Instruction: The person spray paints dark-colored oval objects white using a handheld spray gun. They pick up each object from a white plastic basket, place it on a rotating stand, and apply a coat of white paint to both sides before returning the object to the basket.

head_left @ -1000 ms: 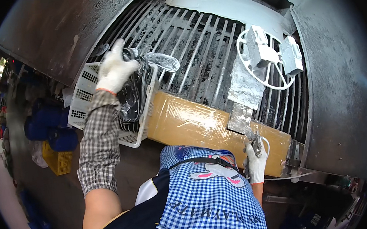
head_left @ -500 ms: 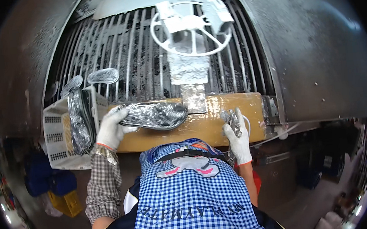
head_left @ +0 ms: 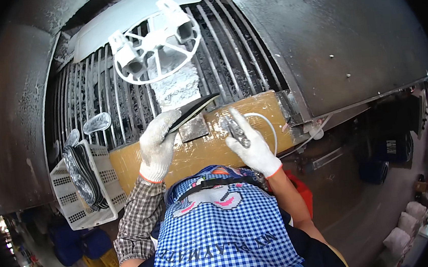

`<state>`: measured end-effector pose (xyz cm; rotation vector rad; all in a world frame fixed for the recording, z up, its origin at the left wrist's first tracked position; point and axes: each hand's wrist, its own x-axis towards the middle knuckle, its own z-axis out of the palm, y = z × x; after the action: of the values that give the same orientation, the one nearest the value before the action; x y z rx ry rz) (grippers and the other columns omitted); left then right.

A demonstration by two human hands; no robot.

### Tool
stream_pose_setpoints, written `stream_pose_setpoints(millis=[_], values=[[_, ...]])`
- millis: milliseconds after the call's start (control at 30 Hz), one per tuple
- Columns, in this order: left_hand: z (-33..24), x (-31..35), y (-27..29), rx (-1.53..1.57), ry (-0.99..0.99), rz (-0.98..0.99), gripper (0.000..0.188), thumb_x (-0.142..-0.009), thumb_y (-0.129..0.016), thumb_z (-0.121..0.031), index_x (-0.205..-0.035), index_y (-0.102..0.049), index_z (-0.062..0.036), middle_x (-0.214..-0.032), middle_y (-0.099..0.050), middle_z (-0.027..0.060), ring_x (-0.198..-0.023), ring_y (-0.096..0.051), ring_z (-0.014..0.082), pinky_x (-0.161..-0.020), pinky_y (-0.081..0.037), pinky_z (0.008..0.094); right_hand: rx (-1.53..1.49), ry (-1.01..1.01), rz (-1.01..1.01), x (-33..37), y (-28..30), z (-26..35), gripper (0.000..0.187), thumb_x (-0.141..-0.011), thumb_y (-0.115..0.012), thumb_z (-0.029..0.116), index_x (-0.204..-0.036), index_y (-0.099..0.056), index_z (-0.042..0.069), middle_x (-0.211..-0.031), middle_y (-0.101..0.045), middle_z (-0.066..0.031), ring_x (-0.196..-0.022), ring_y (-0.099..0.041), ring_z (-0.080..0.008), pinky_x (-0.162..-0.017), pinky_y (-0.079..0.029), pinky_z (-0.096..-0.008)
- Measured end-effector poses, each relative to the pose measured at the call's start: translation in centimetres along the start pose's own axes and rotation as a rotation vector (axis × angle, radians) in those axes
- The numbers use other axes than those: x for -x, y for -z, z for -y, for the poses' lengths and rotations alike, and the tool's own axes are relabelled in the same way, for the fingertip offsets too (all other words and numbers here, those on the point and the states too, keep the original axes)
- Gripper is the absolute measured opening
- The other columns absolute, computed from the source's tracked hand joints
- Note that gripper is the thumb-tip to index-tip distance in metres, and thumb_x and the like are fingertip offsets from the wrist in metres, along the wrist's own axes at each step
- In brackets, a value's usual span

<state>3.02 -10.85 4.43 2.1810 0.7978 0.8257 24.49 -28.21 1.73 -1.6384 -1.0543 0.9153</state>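
My left hand [head_left: 156, 144], in a white knit glove, is closed on the near end of a shoe sole [head_left: 194, 110]. The sole is tilted on edge, showing a dark face and a pale rim, its tip pointing up to the right. In my gloved right hand [head_left: 256, 152] is a small metal spray gun [head_left: 237, 133], with a white hose [head_left: 269, 124] curving off to its right. My right index finger is stretched along the gun. Beneath both hands lies a tan, tape-covered ledge [head_left: 135, 166].
A white spoked wheel [head_left: 157, 41] bearing two white blocks stands over a dark metal grate [head_left: 99, 87]. Left, a white perforated basket [head_left: 107, 181] holds several shiny-topped soles [head_left: 83, 175]; another sole [head_left: 97, 123] lies on the grate. Metal walls [head_left: 328, 37] flank it.
The sole has turned from lying flat with its shiny side up to standing on edge, raised toward the grate. My right hand has come closer to it with the spray gun. The view has rotated.
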Motion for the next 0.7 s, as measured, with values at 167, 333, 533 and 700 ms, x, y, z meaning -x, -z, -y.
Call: stream_pose_setpoints(millis=[167,333,533,700], values=[[-2.2,-1.0,-1.3,-0.07,-0.165,-0.012,0.041,-0.082,-0.075,0.015,-0.121,-0.076,0.0001,-0.123,-0.076,0.0186,-0.119,-0.072,0.0322,-0.104,-0.056,0.0397,0.067,0.032,0.083,-1.7,1.1,0.0,0.081,-0.098,-0.067,0.02,-0.169,-0.027,0.013,-0.15,-0.055,-0.0335,-0.132,-0.06,-0.0489,-0.111,-0.048,-0.0476],[-2.8,-1.4,-1.5,-0.09,-0.239,-0.026,0.054,-0.071,-0.075,0.016,-0.121,-0.078,-0.0039,-0.122,-0.075,0.0178,-0.123,-0.069,0.0381,-0.11,-0.053,0.0462,0.131,0.008,0.13,-2.8,0.4,0.7,0.083,-0.098,-0.067,0.02,-0.169,-0.026,0.012,-0.143,-0.06,-0.0345,-0.128,-0.061,-0.0518,-0.109,-0.049,-0.0508],[-1.9,-2.5,-0.8,-0.122,-0.289,-0.038,0.052,-0.073,-0.074,0.015,-0.121,-0.078,-0.0044,-0.124,-0.075,0.0178,-0.124,-0.069,0.0396,-0.111,-0.052,0.0487,0.084,0.125,0.208,-3.1,-1.5,2.7,0.083,-0.096,-0.068,0.015,-0.169,-0.028,0.009,-0.146,-0.06,-0.0302,-0.131,-0.062,-0.0464,-0.109,-0.049,-0.0453],[-1.3,-2.8,0.0,-0.136,-0.291,-0.074,0.055,-0.071,-0.072,0.016,-0.122,-0.077,-0.0043,-0.124,-0.075,0.018,-0.124,-0.069,0.0403,-0.111,-0.053,0.0488,-0.029,0.137,0.292,-3.3,-2.3,4.7,0.078,-0.098,-0.067,0.015,-0.168,-0.032,0.007,-0.154,-0.056,-0.0268,-0.14,-0.057,-0.0416,-0.116,-0.044,-0.0422]])
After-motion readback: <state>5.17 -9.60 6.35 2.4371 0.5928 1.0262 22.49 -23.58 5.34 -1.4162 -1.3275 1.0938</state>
